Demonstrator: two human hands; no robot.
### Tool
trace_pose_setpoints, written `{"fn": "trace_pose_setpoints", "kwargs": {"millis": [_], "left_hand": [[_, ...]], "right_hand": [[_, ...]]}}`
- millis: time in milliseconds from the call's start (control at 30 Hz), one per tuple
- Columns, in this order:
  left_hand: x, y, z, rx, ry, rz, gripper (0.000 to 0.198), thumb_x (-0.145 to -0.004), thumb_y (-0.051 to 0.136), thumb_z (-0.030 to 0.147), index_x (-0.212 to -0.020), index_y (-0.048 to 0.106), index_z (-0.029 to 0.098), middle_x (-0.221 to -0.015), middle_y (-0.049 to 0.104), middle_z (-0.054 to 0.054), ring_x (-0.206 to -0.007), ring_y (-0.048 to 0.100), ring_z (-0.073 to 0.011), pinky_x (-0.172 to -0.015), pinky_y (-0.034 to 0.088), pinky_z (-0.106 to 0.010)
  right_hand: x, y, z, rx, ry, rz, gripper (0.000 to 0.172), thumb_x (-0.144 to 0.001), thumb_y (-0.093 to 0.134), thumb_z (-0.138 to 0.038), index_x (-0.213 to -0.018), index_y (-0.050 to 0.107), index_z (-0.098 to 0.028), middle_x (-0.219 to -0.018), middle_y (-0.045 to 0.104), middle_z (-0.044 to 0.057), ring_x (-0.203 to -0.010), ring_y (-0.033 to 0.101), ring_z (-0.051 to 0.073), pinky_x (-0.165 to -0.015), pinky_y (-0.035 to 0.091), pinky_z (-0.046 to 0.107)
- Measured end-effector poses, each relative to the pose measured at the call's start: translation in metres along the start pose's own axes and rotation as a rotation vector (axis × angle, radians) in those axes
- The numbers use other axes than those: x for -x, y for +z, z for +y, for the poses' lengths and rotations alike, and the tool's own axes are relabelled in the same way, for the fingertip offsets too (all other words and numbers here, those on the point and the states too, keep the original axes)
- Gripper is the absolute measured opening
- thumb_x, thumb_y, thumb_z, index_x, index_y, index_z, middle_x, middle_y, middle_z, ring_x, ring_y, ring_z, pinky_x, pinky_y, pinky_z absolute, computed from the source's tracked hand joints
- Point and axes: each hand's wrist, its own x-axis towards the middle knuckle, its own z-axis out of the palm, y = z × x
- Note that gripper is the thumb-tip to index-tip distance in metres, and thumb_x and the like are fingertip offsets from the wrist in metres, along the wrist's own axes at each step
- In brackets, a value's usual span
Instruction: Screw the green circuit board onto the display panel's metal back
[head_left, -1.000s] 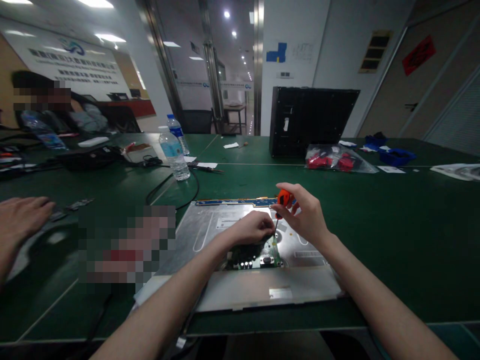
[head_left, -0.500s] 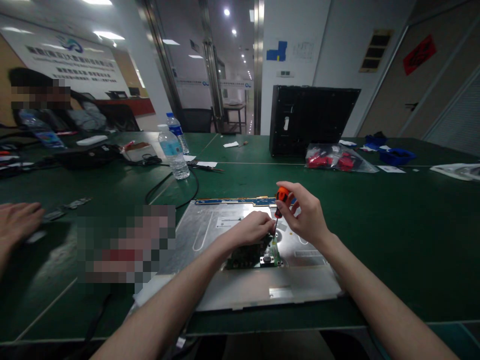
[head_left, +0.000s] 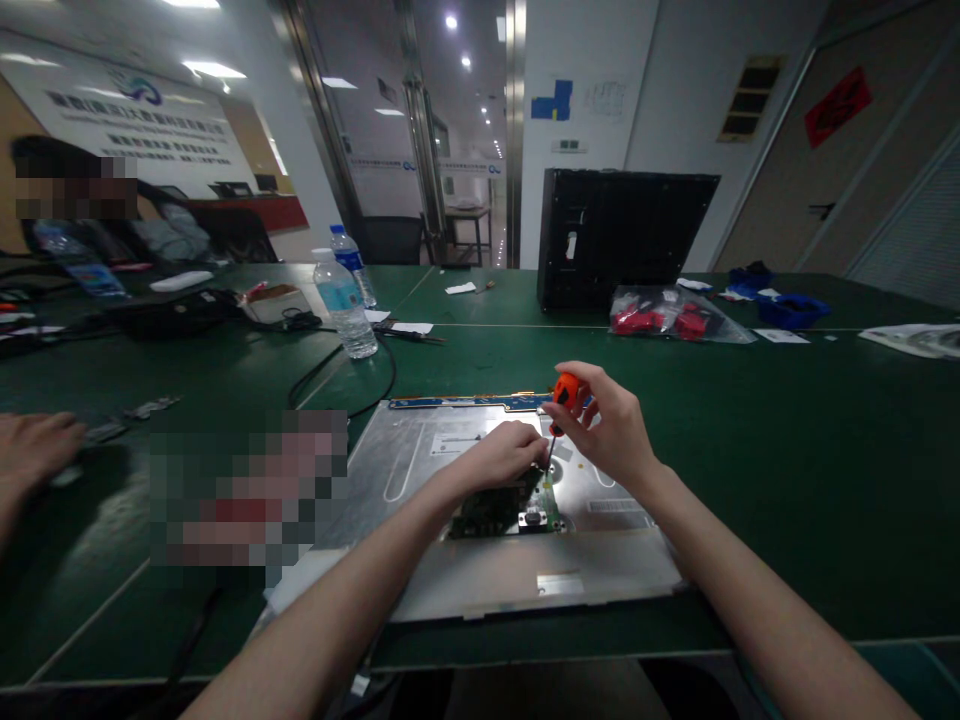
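A silver metal panel (head_left: 480, 575) lies flat on the green table, with a green circuit board (head_left: 487, 512) on its middle and a blue strip board (head_left: 450, 403) along its far edge. My right hand (head_left: 604, 415) grips an orange and black screwdriver (head_left: 566, 390) by its handle, the shaft pointing down to the circuit board's upper right part. Beside the shaft, my left hand (head_left: 510, 450) is closed low over the board, its fingertips near the screwdriver tip. What those fingertips hold, if anything, is too small to make out.
Water bottles (head_left: 346, 305) stand back left, near a black cable (head_left: 394, 370). Behind the panel are a black monitor casing (head_left: 626, 240), a plastic bag with red items (head_left: 675, 318) and blue trays (head_left: 791, 312). Another person's hand (head_left: 37, 450) rests at far left.
The screwdriver handle has turned a little in my right hand and its fingers have shifted slightly. My left hand stays in place.
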Motion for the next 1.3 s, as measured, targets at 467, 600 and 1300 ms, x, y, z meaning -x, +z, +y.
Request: {"fn": "trace_pose_setpoints", "kwargs": {"millis": [467,600,1300], "left_hand": [[-0.0007,-0.0011,-0.0004,0.019,-0.009,0.001,0.035,-0.089,0.042,0.023,-0.077,0.071,0.010,-0.074,0.069,-0.006,-0.071,0.061,-0.0192,-0.067,0.045,-0.024],[-0.0002,-0.0016,-0.0008,0.027,-0.007,0.000,0.034,-0.088,0.042,0.023,-0.077,0.071,0.010,-0.075,0.069,-0.006,-0.072,0.061,-0.0191,-0.068,0.045,-0.024],[-0.0013,-0.0027,-0.0036,0.060,0.021,-0.023,0.036,-0.088,0.044,0.028,-0.077,0.073,0.011,-0.071,0.068,-0.004,-0.069,0.059,-0.0174,-0.065,0.043,-0.022]], "right_hand": [[-0.0006,-0.0051,-0.0058,-0.021,0.010,-0.041,0.034,-0.087,0.056,-0.020,-0.120,0.053,-0.020,-0.090,0.065,0.003,-0.066,0.061,0.012,-0.053,0.049,0.022],[-0.0007,-0.0016,-0.0031,0.003,-0.001,-0.002,0.029,-0.087,0.059,-0.023,-0.115,0.053,-0.021,-0.084,0.061,0.000,-0.060,0.056,0.010,-0.052,0.047,0.022],[0.0002,-0.0033,-0.0021,-0.009,-0.070,-0.064,0.036,-0.093,0.057,-0.031,-0.127,0.052,-0.020,-0.090,0.066,0.003,-0.067,0.059,0.013,-0.056,0.048,0.024]]}}
